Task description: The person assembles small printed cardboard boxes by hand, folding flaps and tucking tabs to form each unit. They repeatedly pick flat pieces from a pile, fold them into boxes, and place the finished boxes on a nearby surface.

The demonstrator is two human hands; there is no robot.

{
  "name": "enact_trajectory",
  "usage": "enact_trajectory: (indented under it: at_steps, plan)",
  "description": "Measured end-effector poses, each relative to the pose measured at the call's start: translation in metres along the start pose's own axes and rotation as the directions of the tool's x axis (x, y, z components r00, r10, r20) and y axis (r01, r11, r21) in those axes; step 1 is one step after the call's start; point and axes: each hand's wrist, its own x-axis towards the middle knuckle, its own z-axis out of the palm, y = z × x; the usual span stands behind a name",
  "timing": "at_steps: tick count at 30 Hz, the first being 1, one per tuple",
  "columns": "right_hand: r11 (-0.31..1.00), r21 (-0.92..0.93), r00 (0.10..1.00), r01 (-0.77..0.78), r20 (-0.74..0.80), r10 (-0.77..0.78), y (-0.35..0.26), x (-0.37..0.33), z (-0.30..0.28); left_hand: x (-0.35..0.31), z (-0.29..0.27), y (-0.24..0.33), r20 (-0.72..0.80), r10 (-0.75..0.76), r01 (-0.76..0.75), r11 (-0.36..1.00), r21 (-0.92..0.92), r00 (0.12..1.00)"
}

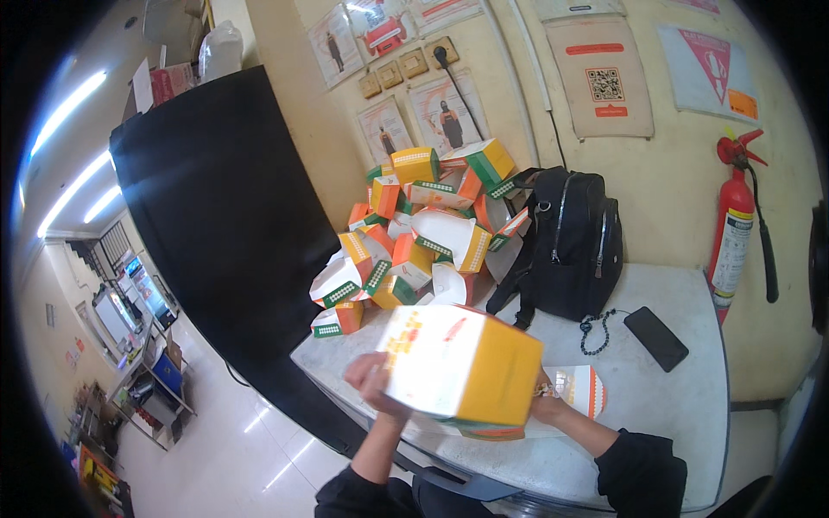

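A paperboard food box (466,367), white and yellow with orange parts, is held up over the near part of the table. My left hand (373,382) grips its left side, fingers slightly blurred. At its right side is my right hand (546,402), closed against the box, with its fingertips partly hidden. Beside the right wrist, a white paperboard piece (577,387) with an orange striped edge lies on the table. Behind the held box rises a pile of similar folded boxes (451,233) in yellow, green, orange and white.
The pale table (665,432) also carries a black backpack (574,242), a black phone (656,338) and a dark bead string (596,335). To the left stands a tall black panel (224,233). A red fire extinguisher (732,224) hangs on the right wall.
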Motion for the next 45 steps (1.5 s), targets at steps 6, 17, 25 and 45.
enact_trajectory:
  at_steps: [6, 17, 25, 45]
  plan:
    - [0.892, 0.412, 0.983, -0.184, 0.081, 0.165, -0.01, 0.005, -0.021, -0.033, -0.004, 0.003, 0.231, 0.013, -0.021, 0.999, 0.034, 0.973]
    - [0.786, 0.531, 0.924, -0.316, -0.015, 0.381, -0.036, 0.013, -0.018, -0.023, -0.06, 0.084, 0.24, -0.858, 0.889, 0.418, -0.19, 0.454]
    - [0.813, 0.343, 0.882, -0.47, 0.199, 0.426, -0.034, 0.011, -0.028, -0.015, -0.042, 0.076, 0.913, -0.374, 0.64, -0.744, -0.192, -0.161]
    - [0.944, -0.329, 0.999, -0.029, 0.005, 0.033, -0.033, 0.016, -0.007, -0.03, -0.028, 0.078, 0.69, -0.721, 0.994, -0.111, -0.013, -0.071]
